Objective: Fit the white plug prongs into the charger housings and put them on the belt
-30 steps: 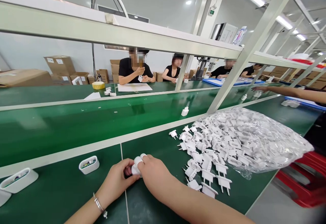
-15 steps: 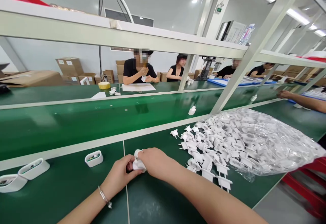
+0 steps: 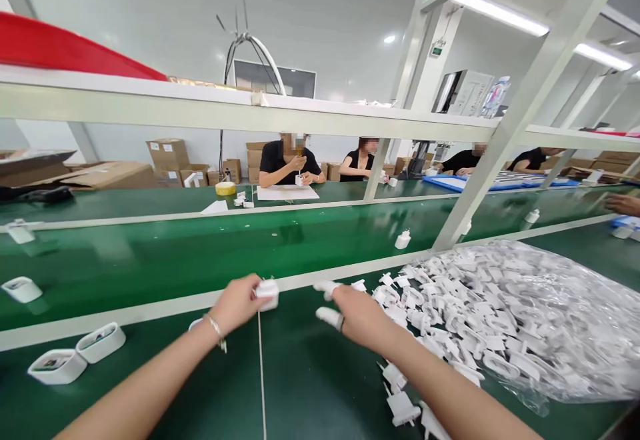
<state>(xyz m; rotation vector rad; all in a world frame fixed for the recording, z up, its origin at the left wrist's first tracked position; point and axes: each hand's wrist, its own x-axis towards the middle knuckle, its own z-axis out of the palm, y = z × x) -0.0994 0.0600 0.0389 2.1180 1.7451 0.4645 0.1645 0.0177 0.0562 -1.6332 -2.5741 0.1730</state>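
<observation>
My left hand (image 3: 237, 303) pinches a white plug adapter (image 3: 269, 293) close to the pale edge of the green belt. Apart from it, my right hand (image 3: 363, 313) reaches toward the pile with thumb and finger spread; white covers sit on those fingertips, and nothing is between them. Beside that hand spreads a heap of white plug caps with pins (image 3: 450, 320), partly inside a clear plastic bag (image 3: 565, 320). Two open oval white housings (image 3: 60, 367) with small circuit parts inside stand at the left. Another housing is mostly hidden behind my left wrist.
A green conveyor belt (image 3: 300, 247) runs across, carrying white adapters (image 3: 403, 239) and a housing (image 3: 23, 289). A slanted metal post (image 3: 520, 107) and a shelf beam (image 3: 320, 120) stand ahead. Several co-workers sit beyond the belt; a person's hand (image 3: 623, 204) shows at far right.
My hands have separated. My left hand has moved toward the belt with the adapter; my right hand has let go and shifted right, fingers parted. The view has tilted up and turned left.
</observation>
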